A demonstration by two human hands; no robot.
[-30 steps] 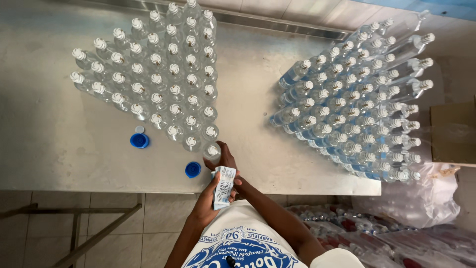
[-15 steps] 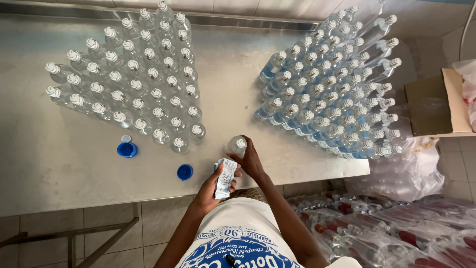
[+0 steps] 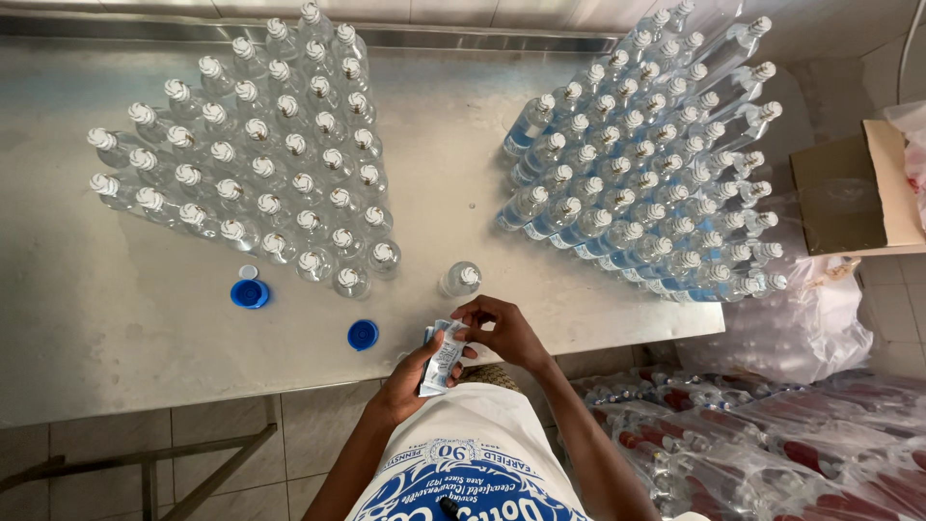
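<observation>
At the near edge of the steel table, both hands meet over a small stack of white-and-blue printed paper labels point(image 3: 444, 355). The left hand point(image 3: 417, 378) is closed around the lower part of the stack, while the right hand point(image 3: 503, 333) has its fingertips pinched on the top edge, as if peeling one label free. A second ago the right hand was wrapped around the single clear plastic bottle with a white cap point(image 3: 462, 279); half a second ago it was just coming off it. Now that bottle stands upright and alone on the table, just beyond the hands, apart from both. So the bottle has been let go and the grip has gone to the labels.

Left of the hands lie two round blue plastic caps point(image 3: 363, 335), one near the edge, the other point(image 3: 250, 293) further left beside a small white disc. Beyond them stands a close-packed cluster of clear unlabelled bottles point(image 3: 260, 169), caps ribbed and white. To the right is a second cluster of bottles with blue labels point(image 3: 646, 164). The brushed stainless table point(image 3: 116, 338) is dull and scuffed. Far right sits a brown cardboard box point(image 3: 849, 193), with shrink-wrapped packs point(image 3: 772, 453) on the floor.
</observation>
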